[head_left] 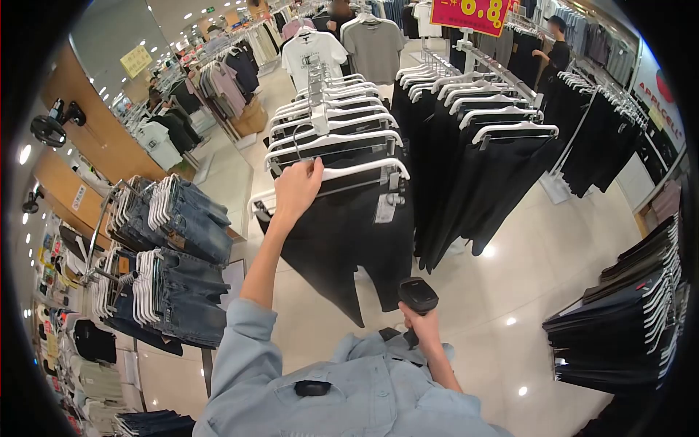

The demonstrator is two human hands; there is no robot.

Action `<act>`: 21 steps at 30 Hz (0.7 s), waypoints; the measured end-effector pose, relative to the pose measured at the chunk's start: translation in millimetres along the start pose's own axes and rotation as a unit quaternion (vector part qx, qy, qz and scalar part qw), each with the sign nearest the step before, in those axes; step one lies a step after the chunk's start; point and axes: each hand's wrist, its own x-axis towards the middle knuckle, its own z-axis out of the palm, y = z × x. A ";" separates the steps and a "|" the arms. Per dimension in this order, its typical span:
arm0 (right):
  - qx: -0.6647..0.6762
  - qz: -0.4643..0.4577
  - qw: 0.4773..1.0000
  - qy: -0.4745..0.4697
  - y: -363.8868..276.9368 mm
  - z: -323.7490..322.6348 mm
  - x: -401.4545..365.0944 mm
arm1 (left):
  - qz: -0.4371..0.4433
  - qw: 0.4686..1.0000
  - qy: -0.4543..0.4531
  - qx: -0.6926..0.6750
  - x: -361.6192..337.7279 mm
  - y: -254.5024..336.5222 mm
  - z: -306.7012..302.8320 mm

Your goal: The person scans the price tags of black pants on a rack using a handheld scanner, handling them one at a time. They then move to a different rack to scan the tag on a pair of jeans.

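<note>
My left hand (297,191) is closed around the white hanger (349,172) at the front of the middle rack. Black trousers (342,237) hang from this hanger, with a pale tag (386,209) near the waistband on the right. Low in front of my body, my right hand (422,325) grips a black handheld barcode scanner (418,294), its head pointing up and forward. The scanner is apart from the tag. More white hangers (335,120) with dark garments line up behind the front one.
To the right stands another rack of black trousers (466,167). Denim shorts (191,284) hang on the left, and dark trousers (604,328) at the lower right. A red price sign (473,13) tops the racks. A person (557,51) stands at the far right back.
</note>
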 end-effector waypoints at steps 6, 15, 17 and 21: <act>0.023 0.000 0.999 0.024 4.4 -8.6 -1.3 | 0.011 0.998 0.046 -0.042 34.2 17.1 9.5; -0.002 0.024 0.999 0.030 -1.9 -0.8 -2.6 | 0.008 0.999 0.039 -0.029 31.4 2.7 51.7; -0.016 0.018 0.999 0.023 4.3 -0.9 0.0 | 0.027 0.996 0.078 -0.035 30.5 4.4 56.0; -0.043 0.019 0.999 0.011 5.8 3.7 -1.5 | 0.062 0.994 0.093 0.009 24.8 -1.0 58.4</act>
